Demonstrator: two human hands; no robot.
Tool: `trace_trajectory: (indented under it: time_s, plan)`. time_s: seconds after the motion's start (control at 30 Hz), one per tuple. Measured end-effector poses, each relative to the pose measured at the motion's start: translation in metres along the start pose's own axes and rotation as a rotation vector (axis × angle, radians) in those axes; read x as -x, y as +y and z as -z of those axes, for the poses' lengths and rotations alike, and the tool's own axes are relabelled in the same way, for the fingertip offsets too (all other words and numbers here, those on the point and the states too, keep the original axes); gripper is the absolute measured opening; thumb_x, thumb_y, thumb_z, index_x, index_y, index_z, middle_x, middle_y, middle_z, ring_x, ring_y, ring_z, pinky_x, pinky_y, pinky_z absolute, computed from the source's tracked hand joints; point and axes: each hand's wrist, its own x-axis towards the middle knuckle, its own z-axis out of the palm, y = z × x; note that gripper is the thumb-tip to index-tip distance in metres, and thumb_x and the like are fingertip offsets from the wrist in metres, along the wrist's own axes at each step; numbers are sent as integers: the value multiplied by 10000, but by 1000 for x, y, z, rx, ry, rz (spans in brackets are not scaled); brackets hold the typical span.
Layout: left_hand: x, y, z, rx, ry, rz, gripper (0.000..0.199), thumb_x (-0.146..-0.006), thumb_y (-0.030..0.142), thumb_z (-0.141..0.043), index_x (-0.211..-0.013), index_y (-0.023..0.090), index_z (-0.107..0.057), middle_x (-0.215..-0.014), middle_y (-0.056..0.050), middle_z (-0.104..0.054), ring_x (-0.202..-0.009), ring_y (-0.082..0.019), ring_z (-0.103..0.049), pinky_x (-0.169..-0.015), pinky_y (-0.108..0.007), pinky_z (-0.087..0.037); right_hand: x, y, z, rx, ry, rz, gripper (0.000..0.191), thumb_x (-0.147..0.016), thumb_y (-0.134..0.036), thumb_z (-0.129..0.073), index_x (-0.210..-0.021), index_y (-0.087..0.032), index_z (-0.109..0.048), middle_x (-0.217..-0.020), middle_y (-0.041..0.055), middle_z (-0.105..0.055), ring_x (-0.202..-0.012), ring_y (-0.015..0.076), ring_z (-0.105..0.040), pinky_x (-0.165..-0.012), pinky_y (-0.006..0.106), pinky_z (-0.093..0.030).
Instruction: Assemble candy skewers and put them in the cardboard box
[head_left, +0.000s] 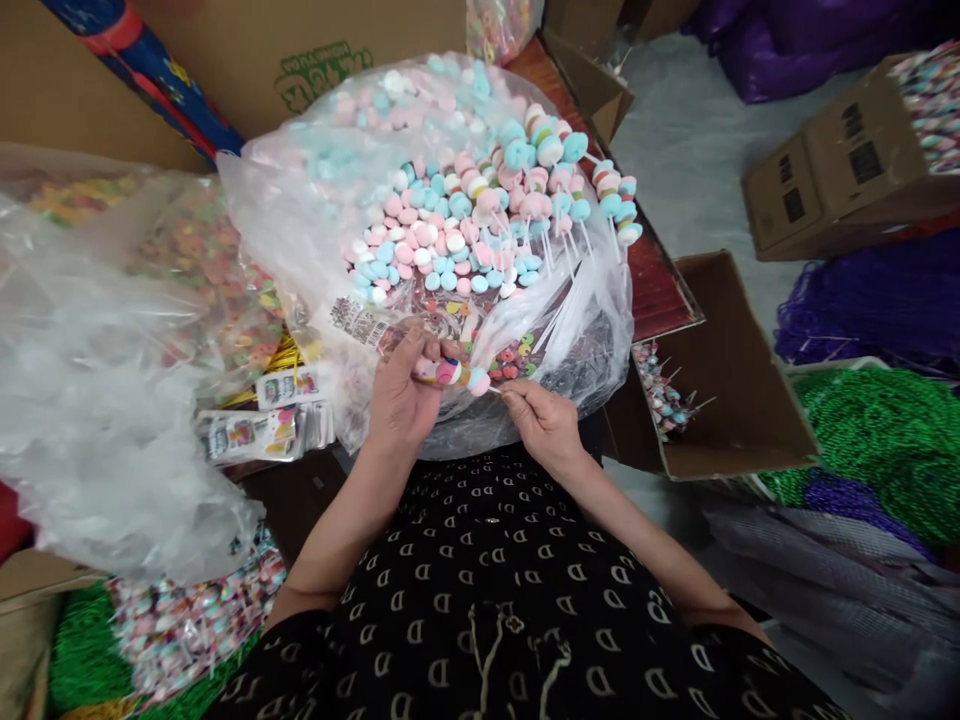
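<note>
A black garment printed with pale letter-like marks (487, 580) fills the nearest part of the view, with both bare forearms reaching forward from it. Near left, a heap of wrapped candy skewers (191, 625) lies on green bead strands (86, 650).

The left hand (401, 390) is curled almost shut around one skewer of stacked pastel candy discs (450, 373), pink, white and blue, with its fingers partly hidden behind the candy and plastic. The right hand (544, 425) is nearly closed too, its thumb and forefinger pinching the thin white stick (496, 391) just right of the candy. The skewer lies between the hands, directly in front of a bulging clear plastic bag (277, 230) packed with similar skewers (465, 210). A printed label strip (360, 325) sits just beyond the left hand, though the film makes it hard to tell whether it lies inside the bag.

Further left, crumpled clear plastic (90, 380) partly veils colourful candy (202, 260) and printed packets (262, 420). To the right stands an open cardboard box (720, 390) holding more skewers (664, 390), beside green beads (877, 440) and purple beads (847, 320). Far right, a cardboard carton (847, 170) lies filled with candy, its contents cut off by the frame edge.
</note>
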Motion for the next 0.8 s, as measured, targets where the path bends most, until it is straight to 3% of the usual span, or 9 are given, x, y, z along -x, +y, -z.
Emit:
trace_trajectory:
  time_s: [0.13, 0.23, 0.37, 0.47, 0.57, 0.7, 0.8]
  plan:
    - [0, -4, -2, -12, -23, 10, 287, -781, 386, -859, -821, 219, -629, -638, 58, -573, -683, -123, -659, -852, -321, -586, 9, 3, 2, -304, -148, -267, 433, -971, -615, -587, -893, -206, -706, -454, -79, -459, -387, 96, -398, -429, 234, -312]
    - [3, -6, -3, -12, -59, 23, 321, -718, 388, -904, -852, 224, -662, -633, 57, -602, -672, -132, -654, -832, -330, -588, 10, 0, 2, -532, -262, -449, 489, -901, -678, -655, -841, -193, -665, -397, -121, -380, -326, 63, -273, -372, 213, -223]
    - [12, -11, -4, -39, -151, 78, 314, -725, 383, -905, -828, 217, -659, -596, 61, -595, -653, -143, -665, -813, -342, -592, 2, -11, -5, -703, -363, -570, 482, -830, -664, -742, -795, -197, -630, -388, -143, -335, -321, 49, -203, -351, 207, -197]
    - [11, -8, -2, -29, -140, 71, 322, -742, 395, -897, -817, 214, -642, -590, 69, -574, -649, -136, -666, -833, -346, -592, -2, -17, -11, -690, -361, -522, 476, -837, -659, -740, -895, -192, -666, -434, -134, -374, -358, 55, -254, -379, 203, -225]
    - [8, -6, 2, 21, -116, 40, 312, -757, 366, -891, -851, 211, -638, -608, 77, -578, -662, -121, -666, -863, -339, -588, -1, -18, -14, -523, -270, -348, 459, -837, -620, -765, -1010, -199, -703, -527, -100, -486, -431, 70, -385, -433, 207, -301]
    - [12, -22, 2, -7, -181, 88, 286, -780, 353, -869, -826, 216, -622, -607, 69, -586, -710, -140, -694, -857, -334, -591, 2, -18, -20, -293, -81, -167, 362, -934, -564, -675, -939, -204, -723, -542, -76, -515, -456, 80, -423, -461, 226, -353]
    - [17, -30, 5, -29, -242, 176, 324, -739, 381, -899, -906, 235, -664, -730, 31, -689, -822, -178, -730, -835, -342, -599, 1, -17, -23, -292, -107, -122, 363, -985, -548, -606, -935, -207, -719, -529, -82, -508, -422, 75, -410, -448, 225, -361]
